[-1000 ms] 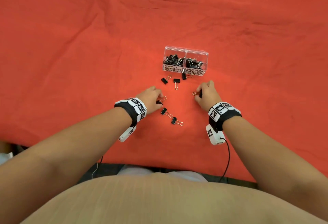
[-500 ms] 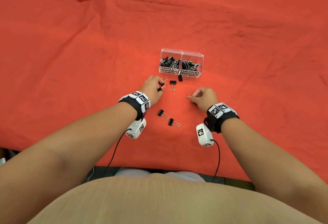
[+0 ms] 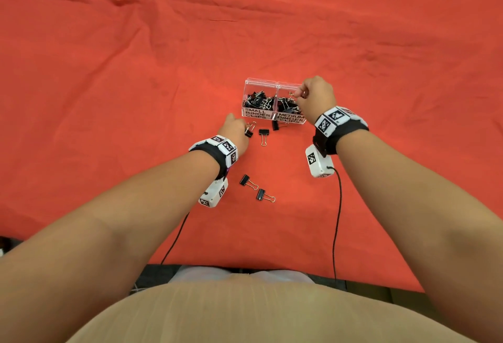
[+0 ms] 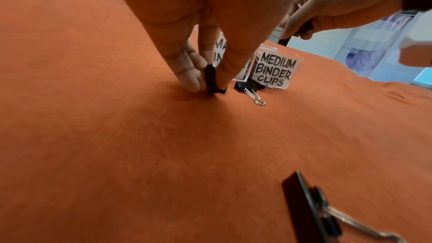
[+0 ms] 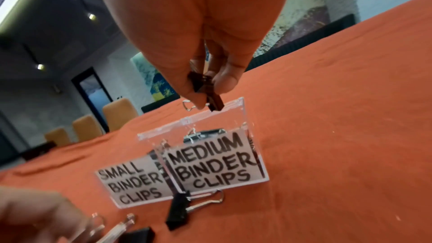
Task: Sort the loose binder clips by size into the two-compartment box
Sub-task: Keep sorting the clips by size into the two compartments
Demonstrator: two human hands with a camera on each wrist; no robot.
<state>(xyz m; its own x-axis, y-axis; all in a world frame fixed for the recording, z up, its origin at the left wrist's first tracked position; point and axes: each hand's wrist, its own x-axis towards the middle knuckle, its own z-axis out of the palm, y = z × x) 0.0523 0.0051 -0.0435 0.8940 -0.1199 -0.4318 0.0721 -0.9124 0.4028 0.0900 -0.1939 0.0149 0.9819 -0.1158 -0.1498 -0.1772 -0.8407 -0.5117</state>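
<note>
Left hand (image 3: 234,133) was low on the cloth (image 3: 109,97), thumb and fingers pinching a black clip (image 4: 211,80) standing on edge just left of the box (image 3: 261,84). A lone clip (image 3: 263,133) lay just right of it; a pair of clips (image 3: 257,189) lay nearer the body. One more clip (image 3: 275,124) sat against the box front at the divider.

Right hand (image 3: 317,95) was over the medium side (image 5: 215,163), pinching a held clip (image 5: 207,90) above the open top, not yet let go.

Judged: the drop would go best with the fingers opened squarely over that half, clear of the divider, so the clip cannot bounce into the small side (image 5: 131,180). The left should lift its clip straight up before swinging to a compartment; its size I could not tell.

Head view alone showed both compartments already holding many clips. Left wrist view alone showed the pinch at the cloth. Right wrist view alone read both labels and showed the gap between the held clip and the rim
</note>
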